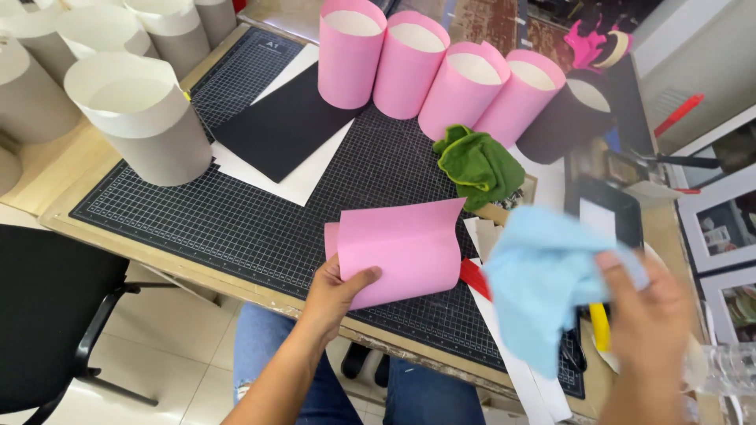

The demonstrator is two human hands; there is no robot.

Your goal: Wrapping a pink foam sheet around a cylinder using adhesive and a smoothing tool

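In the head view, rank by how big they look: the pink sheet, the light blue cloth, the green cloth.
1. pink sheet
2. light blue cloth, nearly as big, but closer to the camera, so unsure
3. green cloth

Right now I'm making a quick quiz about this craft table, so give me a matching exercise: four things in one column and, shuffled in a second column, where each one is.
Things:
1. Curled pink sheet
2. Light blue cloth
3. Green cloth
4. Black sheet

Places:
A. Lying flat on white paper on the cutting mat
B. Gripped in the right hand
C. Crumpled on the mat beside the pink paper tubes
D. Held by its lower corner in the left hand

Pairs: 1-D, 2-B, 3-C, 4-A
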